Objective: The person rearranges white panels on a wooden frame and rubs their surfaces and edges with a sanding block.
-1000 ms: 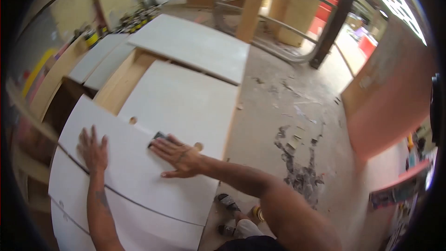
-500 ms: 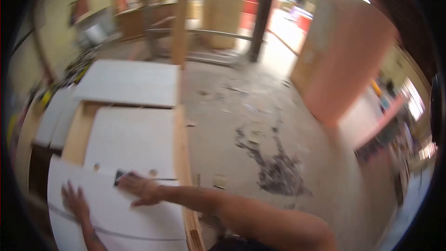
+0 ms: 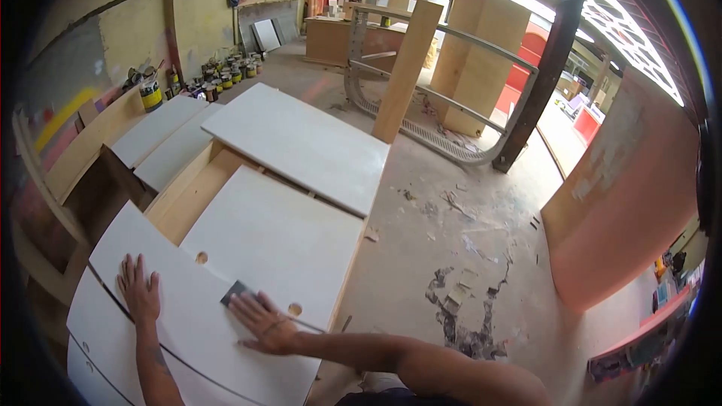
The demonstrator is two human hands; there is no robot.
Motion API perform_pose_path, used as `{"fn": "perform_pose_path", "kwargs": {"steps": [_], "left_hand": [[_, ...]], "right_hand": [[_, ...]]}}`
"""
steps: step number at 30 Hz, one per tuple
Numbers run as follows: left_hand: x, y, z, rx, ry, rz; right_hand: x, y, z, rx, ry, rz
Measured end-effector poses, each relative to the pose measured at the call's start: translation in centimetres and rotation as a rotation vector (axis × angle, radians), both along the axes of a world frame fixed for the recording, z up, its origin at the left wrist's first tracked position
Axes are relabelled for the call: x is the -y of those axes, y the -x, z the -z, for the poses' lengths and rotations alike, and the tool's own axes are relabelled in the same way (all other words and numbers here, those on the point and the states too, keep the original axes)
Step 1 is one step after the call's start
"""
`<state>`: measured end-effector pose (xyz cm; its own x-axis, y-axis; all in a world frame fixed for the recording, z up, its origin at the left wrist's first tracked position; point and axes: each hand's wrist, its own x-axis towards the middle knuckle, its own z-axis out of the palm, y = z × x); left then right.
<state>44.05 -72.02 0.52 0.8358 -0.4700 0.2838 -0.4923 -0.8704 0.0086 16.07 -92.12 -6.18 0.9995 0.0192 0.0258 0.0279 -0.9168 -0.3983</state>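
Note:
My left hand [image 3: 140, 292] lies flat with fingers apart on a long white panel [image 3: 192, 293]. To its right, my right hand [image 3: 263, 325] presses on the same panel, near its far edge. A small dark grey sheet, which looks like sandpaper [image 3: 236, 292], sticks out from under the right fingertips; the rest of it is hidden by the hand. Just beyond lies another white panel [image 3: 278, 233] with two round holes near its closer edge. One hole [image 3: 295, 309] is close beside my right hand.
A further white board [image 3: 301, 146] rests across the wooden frame [image 3: 188, 195]. Paint cans [image 3: 226, 79] line the left wall. A dark post [image 3: 545, 60] and a metal-railed frame [image 3: 451, 94] stand ahead. Debris [image 3: 459, 297] litters the floor, and a curved pink panel [image 3: 624, 203] stands at right.
My view has swung, so the panels and room appear tilted, and the picture is sharper. Both hands remain on the white panel, the dark sheet still under my right fingers.

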Motion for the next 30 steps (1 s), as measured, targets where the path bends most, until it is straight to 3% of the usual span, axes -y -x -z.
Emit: {"fn": "perform_pose_path", "kwargs": {"steps": [3,4,6,9,11,13,18,22,24,28,30], "left_hand": [[-1.0,-0.9,1.7,0.082,0.023,-0.028],[-0.8,-0.6,1.7,0.099,0.03,-0.061],[-0.7,-0.7,1.9,0.11,-0.006,-0.152],[1.0,0.7,1.3,0.075,-0.104,-0.423],[2.0,1.2,1.1,0.037,-0.159,-0.545],[5.4,4.0,-2.4,-0.103,-0.311,-0.695],[7.6,0.2,1.2,-0.185,-0.333,-0.989],[16.2,-0.7,2.2,0.021,-0.029,-0.731],[21.1,-3.0,5.3,0.205,0.217,-0.385],[40.0,-1.0,2.6,0.224,0.683,0.046],[48.9,-0.1,0.2,0.253,0.701,0.225]], "right_hand": [[2.5,0.4,-1.1,-0.074,-0.059,-0.192],[3.3,0.9,-0.7,-0.024,-0.182,-0.217],[6.7,2.8,-1.6,0.109,-0.177,-0.295],[14.5,6.4,-2.3,0.044,-0.174,-0.256],[20.0,9.3,-0.9,-0.064,-0.102,-0.144],[25.6,13.1,-0.3,-0.152,-0.08,-0.046],[36.3,24.5,3.3,-0.209,-0.024,0.351],[42.0,32.1,4.8,-0.262,-0.111,0.662],[44.8,34.2,4.8,-0.267,-0.177,0.801],[52.5,36.3,5.2,-0.295,-0.218,0.965],[57.4,37.0,5.8,-0.248,-0.216,1.041]]}}
